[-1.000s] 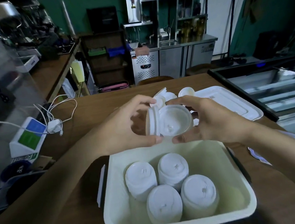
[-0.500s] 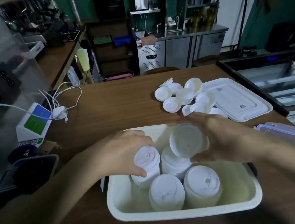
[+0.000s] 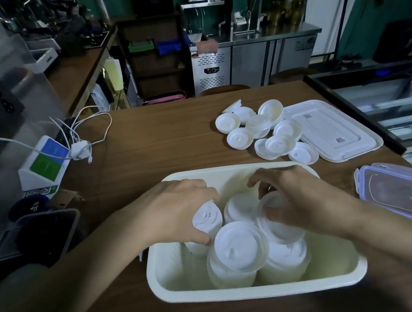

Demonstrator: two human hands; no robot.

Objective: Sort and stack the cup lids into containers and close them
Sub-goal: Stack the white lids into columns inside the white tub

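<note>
reaching into the cream container [image 3: 255, 291] on the bench [image 3: 158, 135], both hands are busy. the left hand [image 3: 178, 211] curls fingers and thumb round the top of the back-left stack [image 3: 206, 219] of cup lids. the right hand [image 3: 301, 203] pinches a single lid [image 3: 278, 227], tilted, just above the front-right stack [image 3: 285, 257]. the front-left stack [image 3: 237, 250] and back-right stack [image 3: 239, 207] crowd against them. farther back lie loose lids [image 3: 239, 138], beside a flat white container lid [image 3: 331, 130]; a clear lid [image 3: 406, 193] sits at the right.
</note>
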